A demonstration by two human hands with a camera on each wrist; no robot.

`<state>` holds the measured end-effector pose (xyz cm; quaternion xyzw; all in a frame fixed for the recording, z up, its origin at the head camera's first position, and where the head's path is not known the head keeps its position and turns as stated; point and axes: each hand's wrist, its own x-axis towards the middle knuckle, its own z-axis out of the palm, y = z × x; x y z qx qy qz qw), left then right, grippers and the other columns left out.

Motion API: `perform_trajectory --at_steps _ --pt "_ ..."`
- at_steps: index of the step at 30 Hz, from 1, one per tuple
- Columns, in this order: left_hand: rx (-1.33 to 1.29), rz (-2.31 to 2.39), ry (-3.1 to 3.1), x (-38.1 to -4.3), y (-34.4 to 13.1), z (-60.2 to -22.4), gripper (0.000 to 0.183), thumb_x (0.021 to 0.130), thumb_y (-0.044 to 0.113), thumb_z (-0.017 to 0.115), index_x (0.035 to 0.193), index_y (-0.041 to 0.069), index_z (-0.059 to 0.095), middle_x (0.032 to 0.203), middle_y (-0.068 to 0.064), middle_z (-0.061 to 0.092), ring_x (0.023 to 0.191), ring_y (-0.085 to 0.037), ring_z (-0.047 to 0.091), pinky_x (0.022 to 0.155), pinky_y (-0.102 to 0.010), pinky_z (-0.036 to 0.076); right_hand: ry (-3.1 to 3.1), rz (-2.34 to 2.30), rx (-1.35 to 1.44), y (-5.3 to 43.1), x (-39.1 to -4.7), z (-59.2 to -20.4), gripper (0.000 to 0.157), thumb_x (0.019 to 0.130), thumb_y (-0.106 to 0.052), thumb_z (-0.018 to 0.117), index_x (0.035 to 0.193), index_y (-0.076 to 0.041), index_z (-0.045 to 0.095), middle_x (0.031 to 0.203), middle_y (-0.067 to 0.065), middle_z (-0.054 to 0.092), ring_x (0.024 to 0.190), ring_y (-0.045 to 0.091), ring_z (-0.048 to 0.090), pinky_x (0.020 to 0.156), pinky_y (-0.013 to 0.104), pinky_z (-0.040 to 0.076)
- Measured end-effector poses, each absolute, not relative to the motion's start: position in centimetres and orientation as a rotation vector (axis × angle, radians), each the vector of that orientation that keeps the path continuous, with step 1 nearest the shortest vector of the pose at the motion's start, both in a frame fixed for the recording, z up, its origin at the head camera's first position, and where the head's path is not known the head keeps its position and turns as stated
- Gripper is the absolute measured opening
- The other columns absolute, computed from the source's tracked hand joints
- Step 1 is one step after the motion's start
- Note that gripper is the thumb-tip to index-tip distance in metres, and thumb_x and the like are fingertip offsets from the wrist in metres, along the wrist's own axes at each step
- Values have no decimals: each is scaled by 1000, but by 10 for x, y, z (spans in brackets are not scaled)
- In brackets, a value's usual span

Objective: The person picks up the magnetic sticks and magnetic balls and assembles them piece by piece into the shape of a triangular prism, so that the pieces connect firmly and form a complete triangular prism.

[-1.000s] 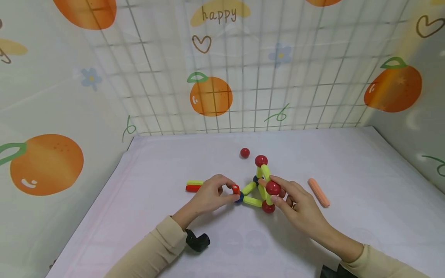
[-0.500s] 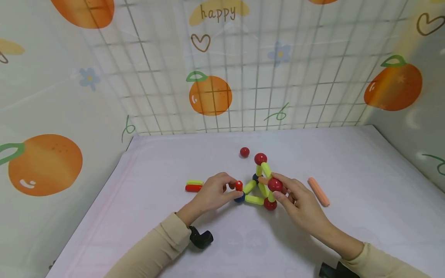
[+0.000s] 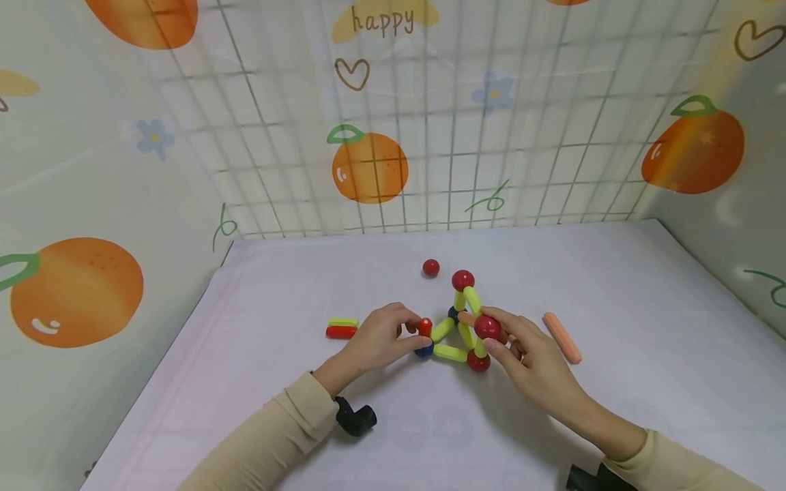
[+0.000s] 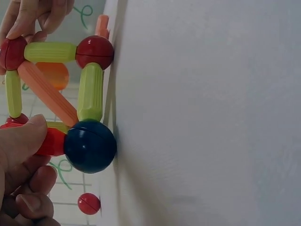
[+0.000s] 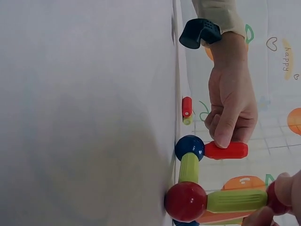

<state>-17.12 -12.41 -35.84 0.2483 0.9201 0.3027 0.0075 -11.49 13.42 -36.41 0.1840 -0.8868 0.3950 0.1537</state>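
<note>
Pinching a red rod (image 3: 425, 328) upright on a blue ball (image 3: 424, 350), my left hand (image 3: 382, 339) is meeting the left corner of a ball-and-rod frame (image 3: 450, 353) on the desk (image 3: 288, 279); my right hand (image 3: 535, 354) is gripping a red ball (image 3: 488, 327) at its raised right corner. An orange rod (image 3: 561, 337) is lying rightward, and a loose ball (image 3: 431, 267) is resting beyond.

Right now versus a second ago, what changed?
The left hand and its pinched red rod shifted slightly right; the rod now stands more upright on the dark blue ball. The right hand and its held red ball edged right too. No new grips or releases. Loose red ball and loose peach rod stayed put.
</note>
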Motion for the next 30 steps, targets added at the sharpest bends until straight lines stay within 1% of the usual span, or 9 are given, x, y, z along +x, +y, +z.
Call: perform_trajectory --at_steps 5,12,20,23,27,30 --pt "785 962 2870 -171 -126 -361 24 85 26 77 105 14 73 93 1 65 78 -12 51 66 -19 43 -2558 1140 523 133 -113 -364 52 89 -11 72 137 -19 56 105 4 63 68 5 48 54 18 43" --pt "814 983 2866 -171 -127 -362 24 85 25 78 105 14 72 93 2 65 79 -11 52 68 -19 44 -2571 1139 516 133 -113 -363 52 89 -10 72 138 -19 56 112 5 64 68 5 48 55 18 43" --pt "838 994 2879 -171 -127 -365 25 83 25 79 104 13 72 93 2 65 80 -11 53 69 -19 45 -2588 1160 510 134 -113 -361 52 89 -11 71 138 -20 55 110 5 63 67 6 48 55 19 44" --pt "838 960 2852 -172 -129 -363 27 84 24 78 109 14 71 97 1 65 81 -12 53 71 -20 46 -2578 1161 512 134 -113 -362 51 89 -11 71 137 -19 56 107 4 63 68 6 48 54 19 43" --pt "814 896 2821 -176 -134 -356 32 88 16 74 119 14 67 106 -3 64 81 -13 51 71 -22 45 -2554 1169 530 135 -114 -363 50 89 -11 71 137 -18 56 103 3 62 67 5 48 53 19 43" --pt "711 905 2839 -185 -134 -353 35 89 13 72 123 15 66 110 -4 64 79 -14 51 72 -24 45 -2548 1181 536 135 -114 -363 51 89 -10 71 137 -18 56 107 4 63 67 5 48 53 18 43"
